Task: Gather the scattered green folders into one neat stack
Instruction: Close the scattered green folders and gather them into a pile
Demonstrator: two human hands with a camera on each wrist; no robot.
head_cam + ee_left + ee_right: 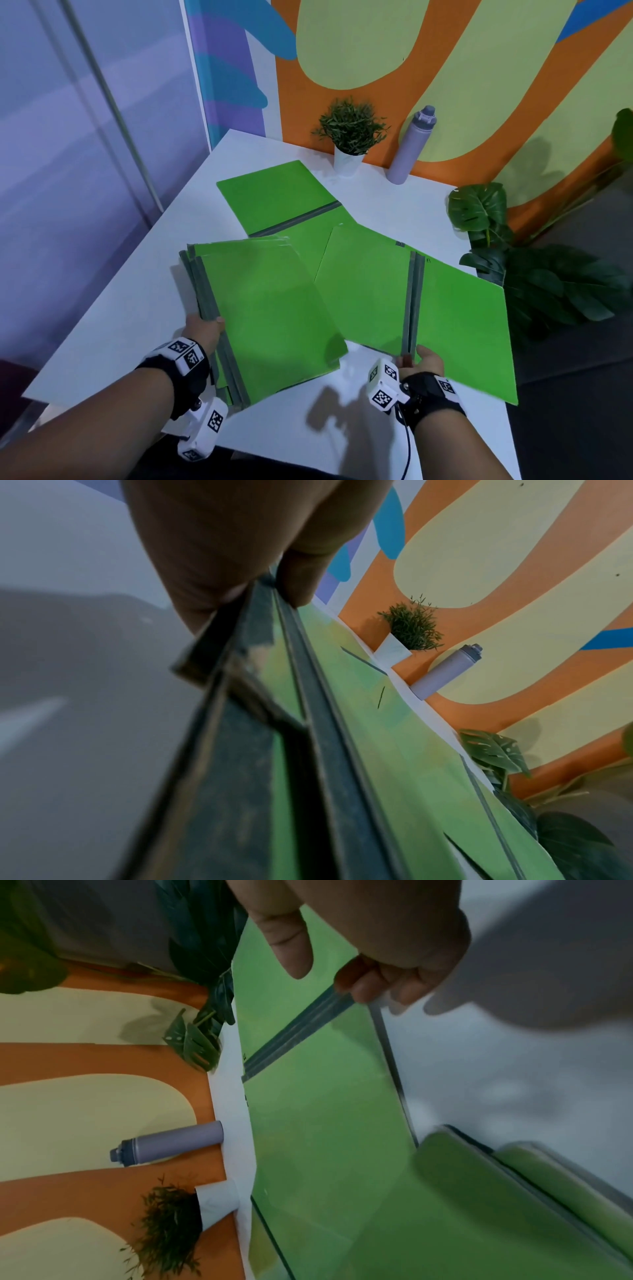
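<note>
A pile of several green folders (267, 308) with grey spines lies at the near left of the white table (102, 318). My left hand (205, 329) grips the pile at its spine edge (260, 647), thumb on top. An opened green folder (455, 308) lies to the right, overhanging the table's right edge. My right hand (423, 359) pinches the near end of its grey spine (301, 1031), thumb on the cover. A third opened green folder (274, 195) lies flat further back, partly under the others.
A small potted plant (349, 137) in a white pot and a lilac bottle (411, 147) stand at the back against the painted wall. Large dark leaves (486, 219) crowd the table's right side. The table's near edge is close to my wrists.
</note>
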